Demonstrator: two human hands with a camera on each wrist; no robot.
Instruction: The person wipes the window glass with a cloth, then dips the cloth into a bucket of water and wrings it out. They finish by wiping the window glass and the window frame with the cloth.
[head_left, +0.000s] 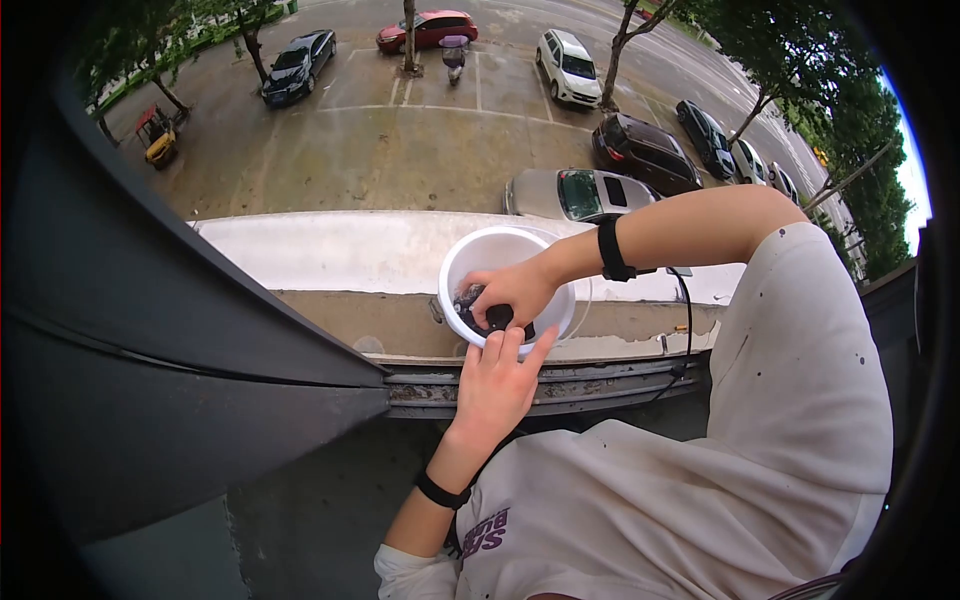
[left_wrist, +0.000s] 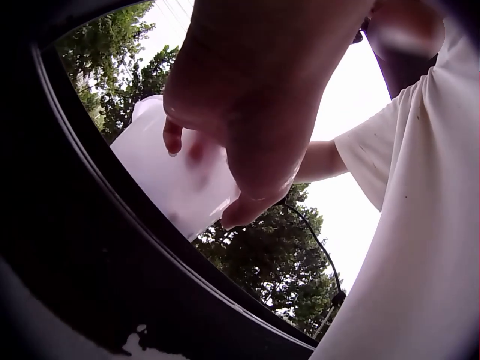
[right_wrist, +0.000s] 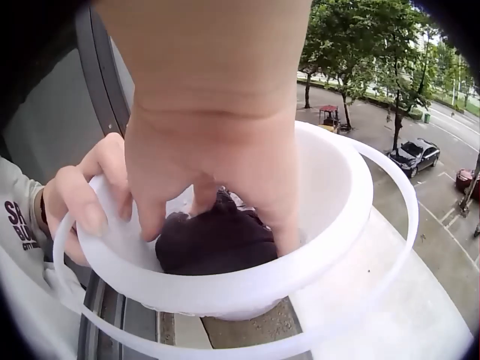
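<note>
A white plastic bucket with a thin white bail handle stands at the window sill. Inside it lies a dark, bunched-up wet cloth. My right hand reaches down into the bucket, and its spread fingers and thumb grip the cloth from above. At the near side, my left hand holds the bucket's rim, fingertips hooked over the edge as the right wrist view shows. The left wrist view has the left hand against the bucket's outer wall. The cloth's underside is hidden.
Metal window track runs along the near side of the bucket. A dark window frame stands at the left. Beyond lies a white ledge, with a parking lot far below. A black cable hangs to the right.
</note>
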